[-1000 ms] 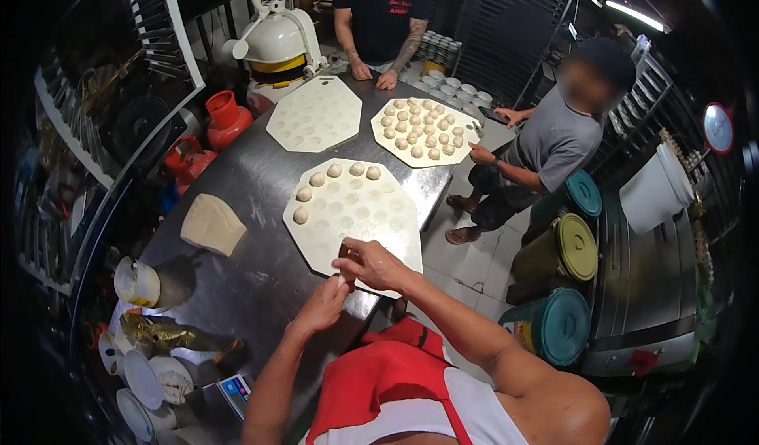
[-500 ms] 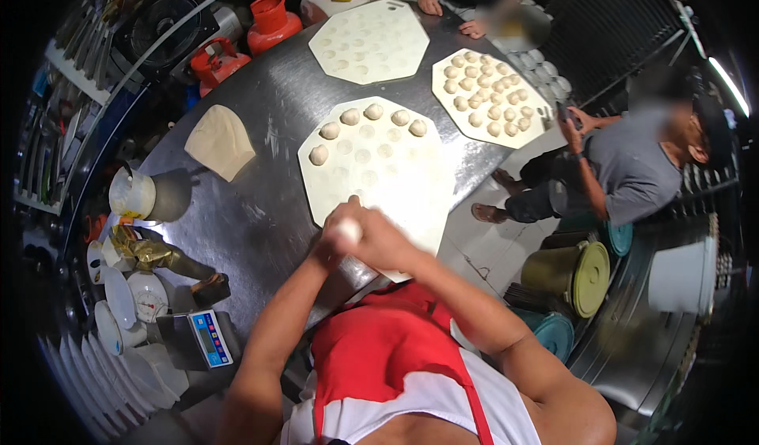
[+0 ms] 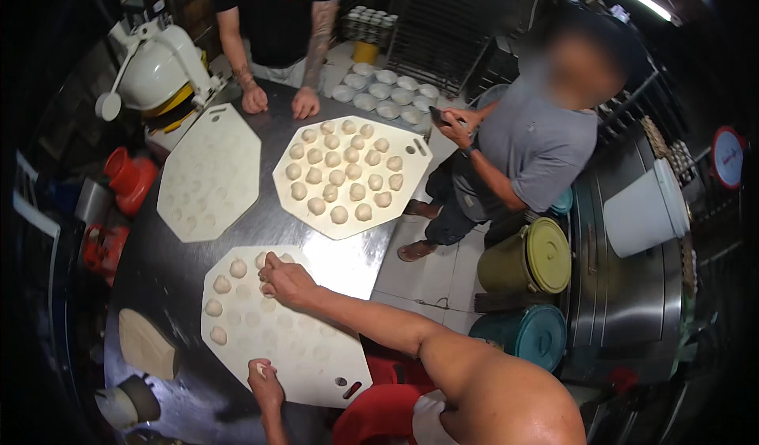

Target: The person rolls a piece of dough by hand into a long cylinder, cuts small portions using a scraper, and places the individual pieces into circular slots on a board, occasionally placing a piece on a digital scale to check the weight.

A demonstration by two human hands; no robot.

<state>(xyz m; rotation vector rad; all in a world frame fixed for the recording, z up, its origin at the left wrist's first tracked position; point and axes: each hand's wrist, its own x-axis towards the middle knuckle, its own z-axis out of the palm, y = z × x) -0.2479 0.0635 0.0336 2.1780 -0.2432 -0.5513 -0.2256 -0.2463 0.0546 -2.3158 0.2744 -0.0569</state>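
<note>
In front of me an octagonal white board [image 3: 300, 366] has round dimples and several dough balls [image 3: 238, 268] along its far and left edges. My right hand [image 3: 283, 279] reaches over it to the row, its fingers bent together at a ball, partly hiding what they grip. Closer to me, my left hand [image 3: 264, 380] is curled around a small pale piece of dough at the board's near-left edge. A pale dough slab [image 3: 148, 342] lies on the steel table [image 3: 142, 271], left of the board.
Two more boards [image 3: 207, 200] [image 3: 403, 140] lie beyond, the right one covered with dough balls. A co-worker [image 3: 277, 26] leans at the far edge; another [image 3: 538, 144] stands right with a phone. Red gas cylinders [image 3: 130, 172], a white machine [image 3: 162, 65] and lidded buckets [image 3: 526, 259] surround the table.
My hands, together around dough half a second ago, are now apart: the right reached forward to the row, the left stayed near. My view has shifted, showing more of the far side.
</note>
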